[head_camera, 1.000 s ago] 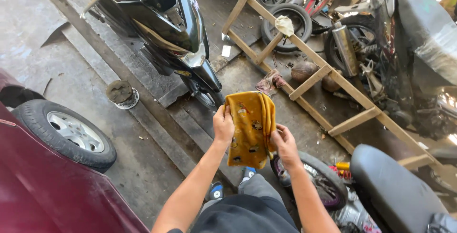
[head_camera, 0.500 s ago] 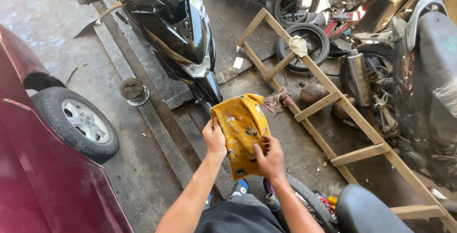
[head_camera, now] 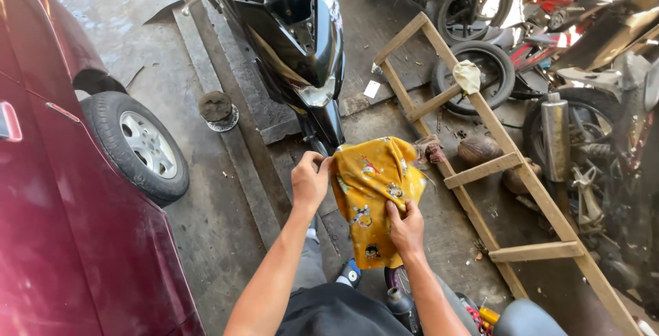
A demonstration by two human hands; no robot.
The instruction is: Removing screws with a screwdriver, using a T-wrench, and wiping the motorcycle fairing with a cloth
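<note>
A yellow patterned cloth (head_camera: 374, 185) hangs in front of me, held between both hands. My left hand (head_camera: 309, 181) pinches its upper left corner. Lower down, my right hand (head_camera: 407, 227) grips the cloth's middle right edge, and the bottom end dangles below it. Both forearms reach up from the bottom of the head view. A black scooter (head_camera: 295, 41) stands just beyond the cloth, its front pointing toward me.
A dark red car (head_camera: 62, 192) with its wheel (head_camera: 141, 145) fills the left side. A wooden ladder (head_camera: 480, 164) lies diagonally on the concrete floor at right, beside loose tyres, a muffler and motorcycles. A small round can (head_camera: 218, 110) sits on the floor. A motorcycle seat (head_camera: 525, 319) is below me.
The view has shifted right and closer, bringing the red car further in. My right hand slid down the cloth's right edge while my left hand kept the top corner.
</note>
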